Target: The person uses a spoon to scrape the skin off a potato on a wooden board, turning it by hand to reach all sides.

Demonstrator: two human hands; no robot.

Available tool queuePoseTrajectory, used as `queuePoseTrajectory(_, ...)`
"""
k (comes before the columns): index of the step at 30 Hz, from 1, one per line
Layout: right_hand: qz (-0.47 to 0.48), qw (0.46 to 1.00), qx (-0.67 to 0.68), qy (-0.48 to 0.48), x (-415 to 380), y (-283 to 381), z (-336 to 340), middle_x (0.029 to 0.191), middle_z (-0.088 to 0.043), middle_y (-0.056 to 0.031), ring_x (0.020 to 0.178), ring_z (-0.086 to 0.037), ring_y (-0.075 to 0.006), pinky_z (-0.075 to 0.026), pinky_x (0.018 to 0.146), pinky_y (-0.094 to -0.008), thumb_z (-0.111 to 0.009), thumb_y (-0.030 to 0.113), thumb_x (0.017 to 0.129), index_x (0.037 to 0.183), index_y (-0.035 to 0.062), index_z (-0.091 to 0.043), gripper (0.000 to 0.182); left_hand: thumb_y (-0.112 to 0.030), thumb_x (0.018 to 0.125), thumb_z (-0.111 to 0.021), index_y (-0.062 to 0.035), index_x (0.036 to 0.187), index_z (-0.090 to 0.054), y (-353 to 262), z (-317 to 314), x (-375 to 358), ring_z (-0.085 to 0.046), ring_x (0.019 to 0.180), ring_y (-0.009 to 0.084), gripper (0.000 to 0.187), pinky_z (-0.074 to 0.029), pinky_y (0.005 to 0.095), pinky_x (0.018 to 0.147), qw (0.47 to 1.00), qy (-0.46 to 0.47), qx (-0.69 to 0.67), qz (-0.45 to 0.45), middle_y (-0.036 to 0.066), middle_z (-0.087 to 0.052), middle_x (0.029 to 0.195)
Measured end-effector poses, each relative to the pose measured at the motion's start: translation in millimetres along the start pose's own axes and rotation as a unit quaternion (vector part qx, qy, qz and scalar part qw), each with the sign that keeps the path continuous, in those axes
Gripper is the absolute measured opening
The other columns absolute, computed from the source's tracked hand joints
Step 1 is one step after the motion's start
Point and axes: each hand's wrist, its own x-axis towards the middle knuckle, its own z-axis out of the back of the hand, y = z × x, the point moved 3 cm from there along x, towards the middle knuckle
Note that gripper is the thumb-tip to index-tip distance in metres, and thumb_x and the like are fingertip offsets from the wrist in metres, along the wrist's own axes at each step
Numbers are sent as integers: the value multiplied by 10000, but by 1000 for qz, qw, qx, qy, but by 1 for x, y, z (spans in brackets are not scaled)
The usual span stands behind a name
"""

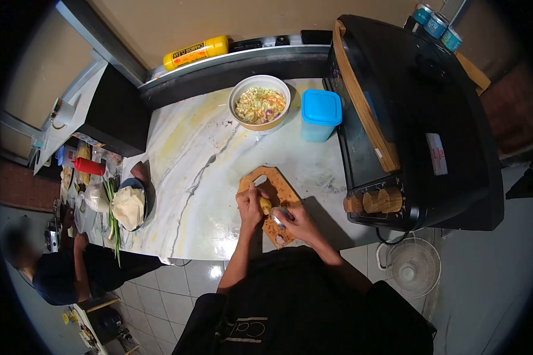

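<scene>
Over a wooden cutting board (270, 178), my left hand (249, 205) is closed around a small yellowish-brown root piece (265, 205). My right hand (296, 223) grips a shiny metal spoon-like tool (282, 218), close beside the root piece. Small brown scraps lie scattered on the board, and a pale brown piece (280, 239) rests near its lower end. Farther back stands a white bowl (234, 112) of chopped vegetables (259, 105).
A blue-lidded container (321, 108) stands beside a large black oven (420, 118) on the right. At left are a plate with pale wrappers (128, 207), green onions (114, 219) and a red bottle (89, 166). Another person (59, 272) stands at far left.
</scene>
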Motion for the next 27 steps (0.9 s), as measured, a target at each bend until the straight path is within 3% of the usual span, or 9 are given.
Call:
queuePoseTrajectory(2, 99, 994, -32, -35, 9, 12, 0, 564, -472, 40, 534, -382, -40, -316, 449, -283, -652, 277, 923, 726, -32, -605, 369, -255, 1039, -365, 48, 624, -623, 4, -3, 1, -549, 528, 170, 575, -428, 307, 553, 1000, 7, 11, 12, 97, -624, 593)
queuePoseTrajectory(8, 71, 982, -174, -35, 18, 25, -2, 508, -420, -53, 500, -382, -97, -343, 458, -329, -680, 277, 892, 705, -41, -581, 382, -260, 1042, -359, 43, 625, -631, 1, -4, 2, -538, 513, 154, 583, -422, 301, 539, 999, 14, 46, 13, 86, -622, 587)
queuePoseTrajectory(11, 34, 998, -58, 12, 7, 30, 1, 525, -444, -54, 509, -387, -96, -351, 465, -329, -677, 271, 893, 743, -42, -595, 357, -255, 1042, -357, 40, 619, -629, 1, -5, 1, -546, 507, 160, 582, -429, 300, 536, 999, 8, 42, -2, 84, -615, 573)
queuePoseTrajectory(14, 160, 979, -115, -59, -6, -2, 0, 552, -473, -14, 536, -395, -67, -346, 467, -305, -662, 262, 907, 781, -37, -614, 328, -252, 1039, -360, 37, 615, -627, 2, -3, 1, -553, 498, 170, 579, -433, 302, 527, 1000, -9, 9, -19, 86, -609, 563)
queuePoseTrajectory(17, -34, 996, -77, 12, -8, 6, 7, 555, -539, -114, 496, -487, -166, -391, 493, -348, -646, 335, 897, 817, -9, -664, 353, -252, 1037, -368, 36, 614, -625, -1, -1, -1, -550, 492, 167, 572, -429, 305, 517, 999, 5, 35, 10, 86, -611, 566)
queuePoseTrajectory(18, -2, 1000, -23, -10, -2, -17, -1, 535, -505, -99, 483, -450, -162, -365, 480, -345, -637, 375, 901, 792, -13, -653, 403, -249, 1036, -375, 39, 614, -624, 4, -1, -1, -543, 488, 161, 568, -423, 303, 509, 999, 3, 33, 3, 86, -612, 567)
queuePoseTrajectory(22, -38, 993, -110, 21, 20, -8, -2, 519, -457, -60, 490, -420, -121, -331, 468, -327, -624, 426, 906, 723, -27, -603, 489, -264, 1032, -375, 41, 619, -625, -1, -4, 1, -541, 497, 156, 571, -417, 299, 515, 999, -6, 28, -20, 80, -600, 560)
queuePoseTrajectory(25, -78, 996, -34, 17, 14, -10, -1, 531, -483, -39, 509, -446, -113, -355, 479, -329, -625, 415, 907, 747, -33, -617, 476, -278, 1027, -376, 42, 616, -618, 2, 0, -1, -540, 506, 155, 574, -414, 299, 522, 1000, -13, 21, 2, 77, -593, 555)
queuePoseTrajectory(27, -45, 999, 14, 1, 0, -7, 0, 569, -483, 18, 541, -418, -53, -341, 471, -275, -645, 325, 918, 739, -33, -619, 401, -232, 1031, -386, 44, 598, -598, 6, 0, -2, -542, 498, 159, 556, -420, 303, 523, 1000, -13, -3, 21, 93, -620, 576)
